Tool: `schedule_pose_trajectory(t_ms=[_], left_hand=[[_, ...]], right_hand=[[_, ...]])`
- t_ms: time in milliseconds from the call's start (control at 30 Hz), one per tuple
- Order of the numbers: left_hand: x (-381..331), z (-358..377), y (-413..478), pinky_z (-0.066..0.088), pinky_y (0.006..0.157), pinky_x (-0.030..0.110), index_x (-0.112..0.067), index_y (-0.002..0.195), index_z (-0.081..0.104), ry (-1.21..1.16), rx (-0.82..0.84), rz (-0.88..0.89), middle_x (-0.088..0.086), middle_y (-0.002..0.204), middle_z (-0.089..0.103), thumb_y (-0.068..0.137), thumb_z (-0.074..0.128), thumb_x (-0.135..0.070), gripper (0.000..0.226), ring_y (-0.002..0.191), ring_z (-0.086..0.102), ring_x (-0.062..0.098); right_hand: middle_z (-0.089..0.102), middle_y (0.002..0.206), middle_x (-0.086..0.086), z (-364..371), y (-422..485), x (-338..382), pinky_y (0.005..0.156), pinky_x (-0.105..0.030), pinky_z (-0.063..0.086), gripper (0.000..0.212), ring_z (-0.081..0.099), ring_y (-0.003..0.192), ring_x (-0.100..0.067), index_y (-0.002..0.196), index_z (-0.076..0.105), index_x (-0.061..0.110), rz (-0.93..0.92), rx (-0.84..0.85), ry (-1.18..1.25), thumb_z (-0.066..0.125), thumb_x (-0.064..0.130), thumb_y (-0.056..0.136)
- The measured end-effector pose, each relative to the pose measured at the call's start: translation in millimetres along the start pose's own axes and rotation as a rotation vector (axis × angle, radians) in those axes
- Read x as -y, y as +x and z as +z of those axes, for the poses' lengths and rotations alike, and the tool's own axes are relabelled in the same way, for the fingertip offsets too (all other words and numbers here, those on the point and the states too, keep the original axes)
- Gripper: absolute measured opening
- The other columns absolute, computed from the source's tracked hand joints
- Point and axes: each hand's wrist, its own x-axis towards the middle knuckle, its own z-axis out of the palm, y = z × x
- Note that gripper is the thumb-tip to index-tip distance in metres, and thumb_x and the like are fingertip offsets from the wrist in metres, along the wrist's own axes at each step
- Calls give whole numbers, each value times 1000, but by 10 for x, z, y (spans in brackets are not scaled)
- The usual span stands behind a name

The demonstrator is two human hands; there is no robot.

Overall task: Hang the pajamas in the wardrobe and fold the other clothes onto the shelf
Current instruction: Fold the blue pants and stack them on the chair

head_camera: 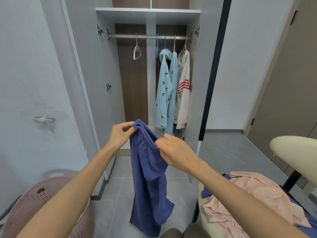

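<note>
Dark blue trousers (149,182) with an elastic waistband hang in front of me, legs reaching down to the floor. My left hand (121,134) pinches the waistband's left end. My right hand (173,152) pinches its right end, slightly lower. Ahead stands the open wardrobe with a metal rail (147,37). On the rail hang light blue pajamas (165,90) with small bird prints, a white jacket (184,86) with red stripes, and an empty pink hanger (136,53). A white shelf (147,10) runs above the rail.
A pink perforated laundry basket (34,201) sits at lower left. At lower right a cream chair (291,152) holds a pile of pink clothes (253,200) with blue cloth beneath. Both wardrobe doors are swung open, the left door (34,83) close to my left arm. Grey tiles cover the floor.
</note>
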Motion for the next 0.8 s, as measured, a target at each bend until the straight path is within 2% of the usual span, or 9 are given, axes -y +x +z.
schedule_pose_trajectory(t_ms=[167,267,367,500,567,633,733,800], left_hand=[[17,12,10,47,63,6,-18,109,68,28,-4,-6,-8,96,66,88,63,-14,21,84,59,-4],[8,8,1,46,64,5,-25,105,67,19,-8,-7,-11,95,66,89,63,-15,20,84,59,-5],[-5,-7,-10,46,64,6,-28,99,67,26,-2,5,-10,94,66,89,63,-14,18,85,60,-3],[-26,35,-22,47,71,12,-23,103,68,46,10,8,-6,99,67,90,62,-14,17,91,61,9],[-38,42,-26,47,73,15,-24,102,68,49,14,9,-5,100,67,90,61,-14,17,93,61,10],[-42,37,-42,48,77,20,-23,102,68,65,28,7,-3,101,67,91,60,-14,16,95,61,12],[-67,20,-51,48,79,21,-18,107,68,71,39,-2,0,104,67,92,59,-15,18,97,61,14],[-126,1,-33,49,72,13,-18,105,68,57,55,9,-2,102,67,92,58,-17,16,92,61,9]], right_hand=[[51,67,-5,37,-7,23,49,-30,34,19,42,59,-22,72,51,9,-71,17,-34,63,-5,75],[49,65,-3,56,-11,-28,51,-27,29,24,29,58,-17,73,49,13,-31,61,-135,66,-3,71],[52,72,-2,100,-53,-114,60,-29,31,16,35,68,-19,83,48,14,10,138,-262,55,0,81],[55,92,-6,169,-52,-137,69,-34,25,13,39,77,-24,108,40,11,106,279,-295,37,10,95],[59,100,-6,158,-19,-148,71,-35,25,19,50,84,-27,111,42,13,182,271,-287,37,27,99],[63,106,-5,114,33,-200,76,-36,31,29,54,97,-27,110,51,14,247,257,-274,38,38,99],[61,110,-2,5,115,-294,83,-37,37,31,46,106,-24,105,60,15,286,190,-254,41,39,98],[54,120,-2,-86,154,-356,86,-38,42,30,41,109,-25,105,60,13,279,165,-208,45,38,98]])
